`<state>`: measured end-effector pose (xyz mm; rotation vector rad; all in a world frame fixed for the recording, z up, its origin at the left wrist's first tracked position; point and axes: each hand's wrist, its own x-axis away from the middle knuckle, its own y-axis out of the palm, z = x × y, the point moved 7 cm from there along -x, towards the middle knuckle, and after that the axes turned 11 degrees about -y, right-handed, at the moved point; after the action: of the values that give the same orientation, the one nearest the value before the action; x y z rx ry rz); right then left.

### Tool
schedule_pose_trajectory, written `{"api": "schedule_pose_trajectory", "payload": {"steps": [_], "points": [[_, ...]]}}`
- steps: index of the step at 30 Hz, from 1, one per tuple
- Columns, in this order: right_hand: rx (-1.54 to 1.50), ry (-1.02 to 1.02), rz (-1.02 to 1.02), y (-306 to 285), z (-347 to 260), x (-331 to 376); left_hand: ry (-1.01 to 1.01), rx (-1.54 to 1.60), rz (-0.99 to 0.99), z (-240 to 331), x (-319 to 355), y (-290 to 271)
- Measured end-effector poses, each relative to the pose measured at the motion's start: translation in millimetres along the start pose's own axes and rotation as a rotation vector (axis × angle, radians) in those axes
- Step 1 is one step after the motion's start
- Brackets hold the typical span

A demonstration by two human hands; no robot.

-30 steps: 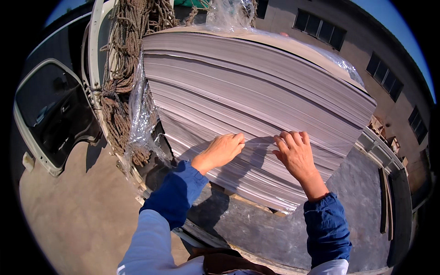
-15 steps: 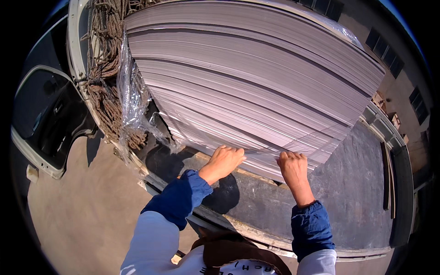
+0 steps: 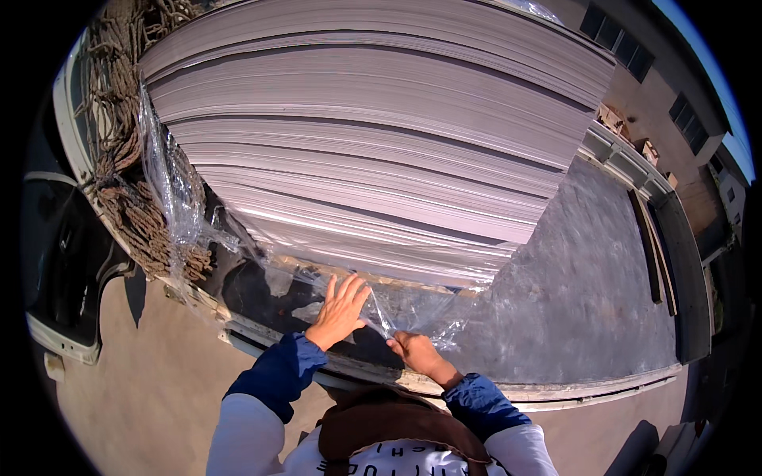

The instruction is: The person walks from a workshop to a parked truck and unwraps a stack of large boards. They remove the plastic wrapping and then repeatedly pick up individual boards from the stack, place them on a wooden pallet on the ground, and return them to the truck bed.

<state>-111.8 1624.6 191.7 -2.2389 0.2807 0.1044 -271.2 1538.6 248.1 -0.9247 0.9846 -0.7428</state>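
A tall stack of pale pinkish-grey sheets (image 3: pixel 373 151) stands on the truck bed, its layered edges facing me. Clear plastic film (image 3: pixel 384 317) comes off the bottom of the stack and runs toward my body. My right hand (image 3: pixel 421 354) is closed on a bunched part of this film, near the bed's front edge. To its left, my left hand (image 3: pixel 339 311) has its fingers spread beside the film, palm down. Whether the left palm presses on the film cannot be made out. Both sleeves have blue cuffs.
Brown ropes (image 3: pixel 119 143) hang in coils at the left, with more crumpled film (image 3: pixel 178 190) beside them. A dark truck door (image 3: pixel 63 262) stands at far left. The grey truck bed (image 3: pixel 571 278) stretches right to its side wall, where long strips (image 3: pixel 651 246) lie.
Both hands have come down and nearer to me, drawing film off the stack's lower edge. My left hand has let go and spread its fingers; my right hand has moved left, toward it.
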Motion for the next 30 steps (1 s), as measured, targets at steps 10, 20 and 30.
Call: {"api": "schedule_pose_trajectory", "payload": {"steps": [10, 20, 30], "points": [[0.009, -0.036, 0.005, -77.2, -29.8, -24.6, -0.052, 0.047, -0.086, 14.0, -96.5, 20.4], [0.889, -0.268, 0.030, -133.1, 76.7, -53.3, 0.189, -0.032, -0.068, 23.5, -112.9, 28.9], [0.750, -0.041, -0.044, -111.0, 131.2, -62.3, -0.074, -0.308, -0.561, -6.2, -115.9, 118.9]]}}
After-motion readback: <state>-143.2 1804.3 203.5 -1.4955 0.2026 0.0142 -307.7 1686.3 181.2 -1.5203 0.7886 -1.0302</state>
